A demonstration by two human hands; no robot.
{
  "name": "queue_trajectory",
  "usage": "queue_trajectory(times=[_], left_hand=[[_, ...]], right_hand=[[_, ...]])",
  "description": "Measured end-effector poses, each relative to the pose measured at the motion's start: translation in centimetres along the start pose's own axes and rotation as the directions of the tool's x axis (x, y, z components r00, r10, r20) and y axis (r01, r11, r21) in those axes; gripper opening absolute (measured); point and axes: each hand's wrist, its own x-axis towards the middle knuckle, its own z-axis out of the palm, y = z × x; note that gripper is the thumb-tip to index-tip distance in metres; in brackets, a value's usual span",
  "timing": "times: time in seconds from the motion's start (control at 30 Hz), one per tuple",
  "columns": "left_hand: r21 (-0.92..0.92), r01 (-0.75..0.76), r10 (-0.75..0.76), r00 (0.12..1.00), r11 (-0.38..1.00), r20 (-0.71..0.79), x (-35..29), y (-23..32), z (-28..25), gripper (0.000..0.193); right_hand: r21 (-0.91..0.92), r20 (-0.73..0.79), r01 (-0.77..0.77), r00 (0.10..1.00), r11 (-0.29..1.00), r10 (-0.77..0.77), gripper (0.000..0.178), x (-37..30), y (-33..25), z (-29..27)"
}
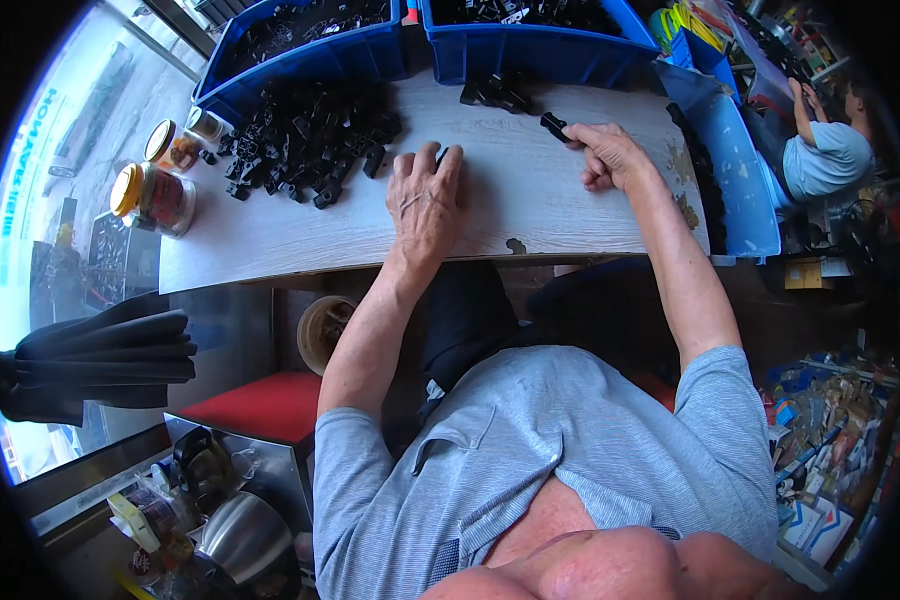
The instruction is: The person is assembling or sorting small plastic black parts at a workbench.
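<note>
My left hand [425, 200] is over the middle of the light wood-grain table [530, 215], back up and fingers curled down. A small dark piece [442, 155] shows between its fingertips; most of it is hidden. To the right, my right hand [615, 158] pinches a small black plastic part [555, 127] between thumb and forefinger, the other fingers folded in. Left of my left hand spreads a heap of black plastic parts [310, 140]. A smaller cluster of black parts [497, 93] lies beyond and between my hands.
Two blue bins [310, 65] [540, 50] of black parts line the far edge. Another blue bin [735, 170] stands at the right edge. Jars [155, 200] stand at the left by the window. A bucket [325, 333] is below the table. Another person [825, 150] sits at far right.
</note>
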Motion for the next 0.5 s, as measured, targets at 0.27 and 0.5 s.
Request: queue_trajectory(times=[0.27,0.5], left_hand=[[-0.078,0.096,-0.084,0.985,0.992,0.151,0.2,0.3,-0.1,0.031],[-0.138,0.078,-0.030,0.947,0.987,0.320,1.4,0.8,-2.6,0.048]], right_hand=[[0.114,-0.127,0.029,0.992,0.993,-0.015,0.036,-0.4,0.3,1.1],[-0.095,-0.238,0.137,0.959,0.986,-0.156,0.053,0.8,-0.3,3.5]])
